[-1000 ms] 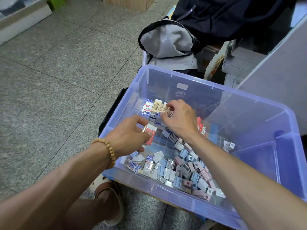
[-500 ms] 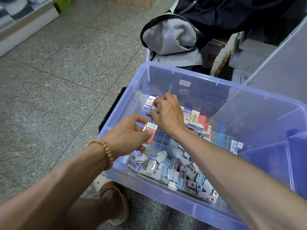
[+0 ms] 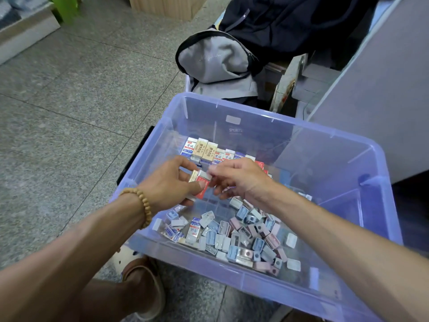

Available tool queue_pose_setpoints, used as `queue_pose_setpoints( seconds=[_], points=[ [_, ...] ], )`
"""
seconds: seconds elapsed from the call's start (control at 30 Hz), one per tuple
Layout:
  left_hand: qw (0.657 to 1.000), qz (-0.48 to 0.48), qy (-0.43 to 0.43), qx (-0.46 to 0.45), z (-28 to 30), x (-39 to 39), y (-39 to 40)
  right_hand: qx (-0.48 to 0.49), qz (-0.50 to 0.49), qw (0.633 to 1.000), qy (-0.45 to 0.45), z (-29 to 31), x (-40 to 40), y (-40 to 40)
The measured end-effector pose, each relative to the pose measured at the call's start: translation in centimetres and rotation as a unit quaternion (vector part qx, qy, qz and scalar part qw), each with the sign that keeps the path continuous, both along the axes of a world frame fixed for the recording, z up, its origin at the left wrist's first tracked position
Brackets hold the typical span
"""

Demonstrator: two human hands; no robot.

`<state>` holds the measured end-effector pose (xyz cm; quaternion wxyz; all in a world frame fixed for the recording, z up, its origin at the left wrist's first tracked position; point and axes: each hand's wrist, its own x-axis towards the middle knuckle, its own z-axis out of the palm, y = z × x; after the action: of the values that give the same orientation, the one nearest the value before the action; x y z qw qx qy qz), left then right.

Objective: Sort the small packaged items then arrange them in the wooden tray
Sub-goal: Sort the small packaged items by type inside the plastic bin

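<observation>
Loose packets [image 3: 243, 238] heaped at the bin's [image 3: 255, 284] near wall: small, light, stiff little boxes, glossy wrap, likely slippery; best pinched across the narrow sides. Above them, left hand [image 3: 169, 184] curled round a small stack [image 3: 200, 184], thumb pressing the red face. Right hand [image 3: 239, 177] pinching the stack's top end with its fingers [image 3: 214, 170]. Farther back, sorted row [image 3: 204, 148] standing along the far wall. No wooden tray anywhere in view. Stack count hidden by the palm; print too small to read. Bag [image 3: 216, 59] beyond.
</observation>
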<state>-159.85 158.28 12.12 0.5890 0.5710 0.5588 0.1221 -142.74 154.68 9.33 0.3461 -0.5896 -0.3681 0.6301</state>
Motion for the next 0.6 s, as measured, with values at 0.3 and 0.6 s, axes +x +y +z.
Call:
queue_pose_setpoints(
  seconds=[0.3, 0.6],
  points=[
    [1.0, 0.007, -0.023, -0.02, -0.2, 1.6, -0.2, -0.046, -0.006, 0.998, 0.031, -0.2, 2.2, -0.6],
    [0.998, 0.061, -0.016, -0.006, -0.6, 0.6, 1.6, -0.042, -0.173, 0.941, -0.287, -4.1, 1.6, 5.7]
  ],
)
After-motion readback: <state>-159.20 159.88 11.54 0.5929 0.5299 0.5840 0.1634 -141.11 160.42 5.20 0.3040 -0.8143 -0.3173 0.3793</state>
